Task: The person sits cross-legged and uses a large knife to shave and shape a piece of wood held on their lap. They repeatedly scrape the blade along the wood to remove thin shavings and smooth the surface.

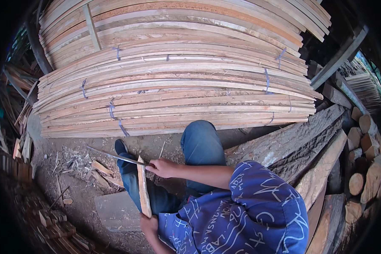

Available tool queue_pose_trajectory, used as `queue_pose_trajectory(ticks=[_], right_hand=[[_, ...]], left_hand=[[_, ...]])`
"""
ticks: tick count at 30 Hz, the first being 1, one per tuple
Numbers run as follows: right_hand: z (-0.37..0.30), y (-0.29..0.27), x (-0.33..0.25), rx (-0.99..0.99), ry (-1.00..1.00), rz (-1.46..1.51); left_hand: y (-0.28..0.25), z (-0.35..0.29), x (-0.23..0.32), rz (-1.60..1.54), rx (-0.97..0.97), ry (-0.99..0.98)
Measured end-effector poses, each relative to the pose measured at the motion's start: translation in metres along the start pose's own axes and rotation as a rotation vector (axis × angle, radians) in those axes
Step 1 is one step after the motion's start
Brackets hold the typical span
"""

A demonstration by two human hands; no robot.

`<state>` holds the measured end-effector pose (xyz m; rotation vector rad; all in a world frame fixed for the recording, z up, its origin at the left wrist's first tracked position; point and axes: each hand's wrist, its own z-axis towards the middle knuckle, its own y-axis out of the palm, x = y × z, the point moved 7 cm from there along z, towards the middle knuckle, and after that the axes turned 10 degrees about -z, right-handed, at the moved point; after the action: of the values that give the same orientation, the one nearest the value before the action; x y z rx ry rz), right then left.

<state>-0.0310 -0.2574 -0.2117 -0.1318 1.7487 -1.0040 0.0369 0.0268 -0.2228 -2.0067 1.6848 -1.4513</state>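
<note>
My right hand (164,167) is closed round the handle end of a long, thin, slightly curved machete (114,155). Its blade reaches out to the left and crosses the wooden stake (143,188) close to the pointed far tip. The near end of that stake is in my left hand (148,223), whose fingers are wrapped round it and partly hidden. The stake stands tilted over my left leg, pale on its cut face with a darker edge. Chips and split offcuts (102,167) lie on the ground left of my leg.
Bundles of long wooden strips (178,80) tied with blue bands stretch across the far side. Rough slabs (283,135) and stacked logs (356,183) stand at the right. A flat board (116,211) lies beside my left leg; short wood pieces (59,230) are piled at the lower left.
</note>
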Motion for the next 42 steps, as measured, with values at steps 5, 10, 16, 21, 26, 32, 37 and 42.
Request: queue_pose_trajectory(ticks=[5, 10, 16, 21, 26, 32, 37, 42], right_hand=[[-0.038, 0.037, -0.012, -0.241, -0.127, -0.263], [-0.014, 0.047, -0.006, -0.279, -0.175, -0.457], [-0.020, 0.058, -0.035, -0.364, -0.045, -0.277], [-0.030, 0.063, -0.041, -0.317, -0.193, -0.513], [-0.032, 0.058, -0.029, -0.335, -0.174, -0.651], [-0.026, 0.060, -0.036, -0.349, -0.163, -0.590], [-0.027, 0.071, -0.043, -0.383, -0.165, -0.562], [-0.020, 0.059, -0.033, -0.311, -0.200, -0.651]], left_hand=[[0.005, 0.006, -0.040, -0.254, -0.110, -0.010], [0.000, 0.010, -0.016, -0.086, -0.098, -0.070], [-0.019, 0.008, -0.018, -0.031, -0.033, -0.108], [-0.024, 0.000, -0.023, 0.022, -0.011, -0.159], [-0.014, 0.005, -0.029, 0.082, -0.016, -0.119], [-0.018, 0.012, -0.026, 0.031, -0.021, -0.131], [-0.021, 0.016, -0.033, 0.006, -0.092, -0.135], [-0.020, 0.018, -0.034, -0.078, -0.152, -0.151]])
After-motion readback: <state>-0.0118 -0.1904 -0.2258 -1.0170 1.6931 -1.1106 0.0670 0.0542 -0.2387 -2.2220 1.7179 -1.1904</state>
